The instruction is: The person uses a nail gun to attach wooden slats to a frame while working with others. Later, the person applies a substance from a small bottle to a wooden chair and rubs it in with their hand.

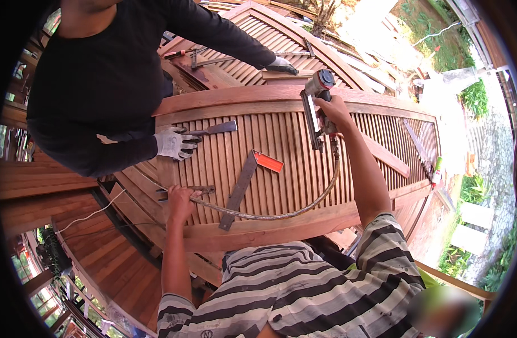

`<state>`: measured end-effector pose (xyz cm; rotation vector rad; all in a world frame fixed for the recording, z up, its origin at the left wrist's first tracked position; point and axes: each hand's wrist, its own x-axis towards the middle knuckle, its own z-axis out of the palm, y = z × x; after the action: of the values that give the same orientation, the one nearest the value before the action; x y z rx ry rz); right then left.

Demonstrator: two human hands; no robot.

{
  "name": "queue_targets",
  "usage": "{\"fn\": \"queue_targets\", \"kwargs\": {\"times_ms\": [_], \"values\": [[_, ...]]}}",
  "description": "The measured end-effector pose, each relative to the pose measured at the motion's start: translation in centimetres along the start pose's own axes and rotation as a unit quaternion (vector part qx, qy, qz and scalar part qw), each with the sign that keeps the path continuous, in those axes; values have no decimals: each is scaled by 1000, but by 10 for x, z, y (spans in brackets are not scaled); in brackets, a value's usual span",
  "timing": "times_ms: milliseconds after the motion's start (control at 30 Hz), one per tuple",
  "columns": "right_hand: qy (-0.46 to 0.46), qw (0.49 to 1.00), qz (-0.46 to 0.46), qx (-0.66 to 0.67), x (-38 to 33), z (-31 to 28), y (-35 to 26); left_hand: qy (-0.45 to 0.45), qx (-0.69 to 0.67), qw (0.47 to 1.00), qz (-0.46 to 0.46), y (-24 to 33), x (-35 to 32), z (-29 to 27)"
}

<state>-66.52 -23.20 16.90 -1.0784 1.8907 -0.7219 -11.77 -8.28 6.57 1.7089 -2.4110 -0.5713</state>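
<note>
Striped shirt (303,281) nearest, we see right fingers (326,105) wrapping a nail gun (311,118), presumably supporting it; hold of left fingers (186,194) unclear.

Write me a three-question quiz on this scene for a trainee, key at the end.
1. Open: What tool does the right hand of the person in stripes hold?
2. True or false: The orange-handled try square lies on the louvred wooden panel.
3. Multiple choice: Who wears work gloves?
a) The co-worker in the black top
b) The person in stripes
c) Both

Key: 1. A pneumatic nail gun, with a hose attached. 2. True. 3. a; the person in stripes has bare hands.
</note>
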Motion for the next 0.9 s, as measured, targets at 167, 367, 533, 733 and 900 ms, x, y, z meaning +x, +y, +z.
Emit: {"fn": "queue_targets", "kwargs": {"times_ms": [167,367,533,733,900], "values": [[-14,1000,8,11,-4,20,-14,10,-26,1000,11,-8,-7,-11],[-24,999,23,-3,-5,34,-18,-16,-26,1000,-1,-14,-7,-12],[-9,1000,28,4,-3,37,-17,1,-35,999,0,-20,-9,-4],[-11,999,31,-29,9,32,-10,-8,-23,1000,-2,-19,0,-3],[1,999,47,-4,5,33,-22,-3,-32,999,8,-27,0,2]]}}
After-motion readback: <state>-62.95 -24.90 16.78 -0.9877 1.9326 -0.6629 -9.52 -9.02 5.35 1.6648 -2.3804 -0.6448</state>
